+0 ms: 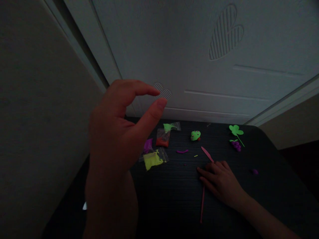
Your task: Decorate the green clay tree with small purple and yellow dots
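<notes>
My left hand is raised close to the camera, thumb and index finger curved toward each other with a gap and nothing between them. My right hand rests on the dark table, index finger and thumb stretched out to the left, other fingers partly curled. A pink plastic knife runs up from beside its knuckles, its lower end hidden. Below its thumb lies a thin pink stick, the upper end covered. Left of the fingers are a purple clay strip and a tiny yellow clay piece.
Bags of yellow clay, red clay, green clay and purple clay lie left. A spotted green clay figure sits behind. Rightward are a green clay clover, purple grape-like cluster and purple lump. A white panel rises behind.
</notes>
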The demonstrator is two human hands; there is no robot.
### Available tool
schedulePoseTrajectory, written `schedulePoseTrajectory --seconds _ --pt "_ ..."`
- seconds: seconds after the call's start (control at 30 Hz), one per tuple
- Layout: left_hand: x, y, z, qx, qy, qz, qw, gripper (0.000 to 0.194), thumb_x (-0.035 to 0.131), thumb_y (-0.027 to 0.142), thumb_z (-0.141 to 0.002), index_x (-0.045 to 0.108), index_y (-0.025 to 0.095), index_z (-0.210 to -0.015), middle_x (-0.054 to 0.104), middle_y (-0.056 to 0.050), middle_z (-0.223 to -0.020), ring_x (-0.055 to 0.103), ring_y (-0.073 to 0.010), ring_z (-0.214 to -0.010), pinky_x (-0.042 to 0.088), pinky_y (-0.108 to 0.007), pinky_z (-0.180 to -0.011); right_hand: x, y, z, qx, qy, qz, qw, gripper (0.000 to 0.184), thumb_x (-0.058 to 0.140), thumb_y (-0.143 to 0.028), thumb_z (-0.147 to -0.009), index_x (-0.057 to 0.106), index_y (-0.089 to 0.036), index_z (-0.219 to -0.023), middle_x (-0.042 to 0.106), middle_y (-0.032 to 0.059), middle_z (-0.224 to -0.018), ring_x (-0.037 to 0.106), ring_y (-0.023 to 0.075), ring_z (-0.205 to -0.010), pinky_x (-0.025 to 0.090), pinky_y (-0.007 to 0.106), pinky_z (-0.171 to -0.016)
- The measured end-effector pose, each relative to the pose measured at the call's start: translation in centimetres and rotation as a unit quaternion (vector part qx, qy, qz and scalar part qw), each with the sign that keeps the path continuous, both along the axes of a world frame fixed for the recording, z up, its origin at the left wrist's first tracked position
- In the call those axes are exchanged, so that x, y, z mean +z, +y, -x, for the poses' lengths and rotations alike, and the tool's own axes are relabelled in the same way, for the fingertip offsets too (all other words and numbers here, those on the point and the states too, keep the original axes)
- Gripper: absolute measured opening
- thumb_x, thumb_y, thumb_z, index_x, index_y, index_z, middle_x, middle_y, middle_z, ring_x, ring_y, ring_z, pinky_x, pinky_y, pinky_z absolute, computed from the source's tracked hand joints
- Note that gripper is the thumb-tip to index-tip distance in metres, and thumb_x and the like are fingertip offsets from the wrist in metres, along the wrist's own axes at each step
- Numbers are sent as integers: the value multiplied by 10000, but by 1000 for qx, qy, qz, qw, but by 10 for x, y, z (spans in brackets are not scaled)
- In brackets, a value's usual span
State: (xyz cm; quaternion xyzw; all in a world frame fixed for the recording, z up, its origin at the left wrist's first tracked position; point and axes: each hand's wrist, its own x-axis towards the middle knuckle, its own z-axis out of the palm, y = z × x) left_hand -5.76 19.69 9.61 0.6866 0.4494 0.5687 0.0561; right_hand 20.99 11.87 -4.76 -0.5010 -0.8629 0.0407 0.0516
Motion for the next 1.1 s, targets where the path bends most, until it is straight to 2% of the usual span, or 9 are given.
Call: schedulePoseTrajectory --seconds 0.17,0.33,0.5,0.63,0.8,0.97,1.1 --pt "-1 1 0 2 9 -5 1000 187 635 227 -689 627 206 -875 609 -13 -925 579 -192 -913 435 -381 -872 0 0 -2 -18 -8 -3 1000 312 418 -311 -845 550 -253 -1122 574 71 -923 491 177 -829 306 348 -732" --pt "-3 2 0 6 16 -19 1000 168 620 221 -703 623 207 -870 614 -12 -916 575 -171 -890 441 -358 -857 -4 -3 -3 7 -5 4 1000 314 455 -331 -827 536 -294 -1128 580 41 -911 495 160 -819 312 332 -731" --pt "-3 2 4 56 23 -5 998 157 599 256 -721 624 221 -872 629 -1 -875 594 -157 -804 452 -330 -814 -9 2 -8 2 -1 -9 1000 318 436 -312 -837 534 -264 -1136 573 65 -923 491 178 -827 309 350 -725" --pt "-3 3 5 73 9 -2 997 134 595 270 -725 623 232 -850 634 10 -855 593 -152 -779 447 -323 -797 -11 3 -9 22 1 8 1000 331 453 -319 -830 508 -290 -1156 572 42 -921 490 169 -831 316 344 -739" --pt "-5 3 2 101 -3 -14 995 126 577 285 -742 622 227 -844 639 10 -845 592 -147 -771 446 -308 -778 -11 5 -12 10 2 -5 1000 324 443 -312 -836 521 -276 -1148 569 57 -932 491 174 -834 313 351 -736" --pt "-4 3 4 87 4 4 996 137 581 293 -737 620 228 -851 637 6 -859 597 -153 -779 455 -303 -755 -9 3 -12 21 0 15 1000 332 455 -340 -829 511 -299 -1154 570 42 -935 489 171 -846 311 349 -750" --pt "-1 2 5 81 11 7 997 126 586 278 -735 628 224 -841 638 8 -847 597 -154 -795 456 -303 -769 -8 3 -13 3 -6 10 1000 335 430 -334 -841 512 -270 -1160 562 66 -947 484 182 -846 308 361 -742"
